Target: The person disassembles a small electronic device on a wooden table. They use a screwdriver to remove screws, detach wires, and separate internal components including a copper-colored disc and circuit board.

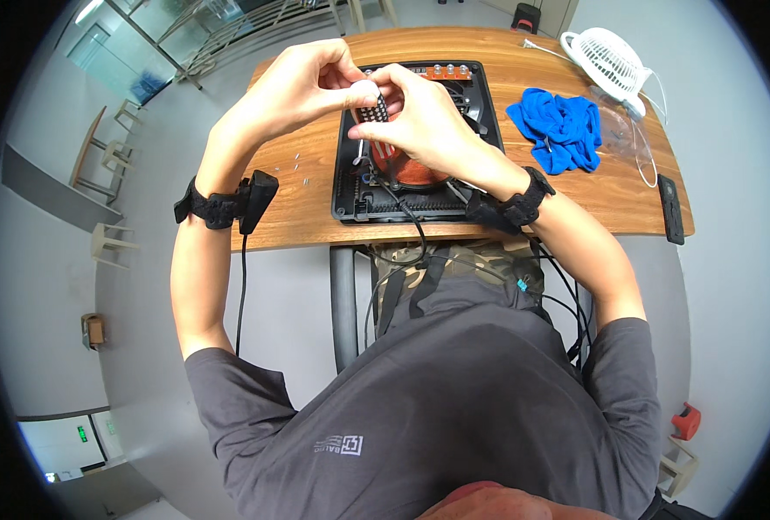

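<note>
Over an opened black appliance housing (343, 186), both hands meet at a small black piece dotted with light spots (373, 113); its exact kind is unclear. My left hand (311, 87) is closed, its thumb and fingers pinching the piece's upper end. My right hand (428, 121) curls round the other side, its thumb across the lower part. A round reddish-copper coil (420, 175) lies in the housing, partly covered by my right hand. At the housing's far edge sits an orange circuit board (451, 72) with round silver parts.
Several small screws (297, 162) lie left of the housing. To its right are a crumpled blue cloth (558, 130), clear plastic (621, 134), a white fan (606, 61) and a black strip (671, 210). A black cable (421, 232) hangs over the wooden table's (285, 225) near edge.
</note>
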A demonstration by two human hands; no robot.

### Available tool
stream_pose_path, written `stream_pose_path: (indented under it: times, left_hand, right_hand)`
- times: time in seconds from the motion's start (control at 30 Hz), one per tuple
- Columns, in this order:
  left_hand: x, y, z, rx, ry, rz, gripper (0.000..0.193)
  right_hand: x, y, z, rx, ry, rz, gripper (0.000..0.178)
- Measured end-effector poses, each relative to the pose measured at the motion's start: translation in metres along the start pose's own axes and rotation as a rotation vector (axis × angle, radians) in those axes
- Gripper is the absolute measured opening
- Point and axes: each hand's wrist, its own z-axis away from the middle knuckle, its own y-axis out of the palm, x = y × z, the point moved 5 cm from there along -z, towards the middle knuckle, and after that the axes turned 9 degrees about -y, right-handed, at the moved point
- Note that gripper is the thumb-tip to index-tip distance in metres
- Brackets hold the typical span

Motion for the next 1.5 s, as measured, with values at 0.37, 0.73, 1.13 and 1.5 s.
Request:
stream_pose_path:
  times: [0.37,0.73,1.13,1.5]
  left_hand:
    - [-0.01,-0.004,0.008,0.109,0.215,-0.026,0.025]
    - [-0.003,-0.001,0.0,0.016,0.072,-0.037,0.022]
    - [-0.02,0.002,0.008,0.076,0.251,-0.069,0.026]
    - [-0.014,0.007,-0.004,-0.098,0.179,-0.172,0.025]
  right_hand:
    - [-0.023,0.01,0.007,0.088,-0.058,-0.296,0.052]
    - [0.006,-0.007,-0.004,0.049,-0.014,0.042,0.065]
    - [-0.013,0.0,0.007,0.033,0.0,-0.345,0.058]
    - [-0.009,-0.002,0.008,0.066,0.078,-0.208,0.069]
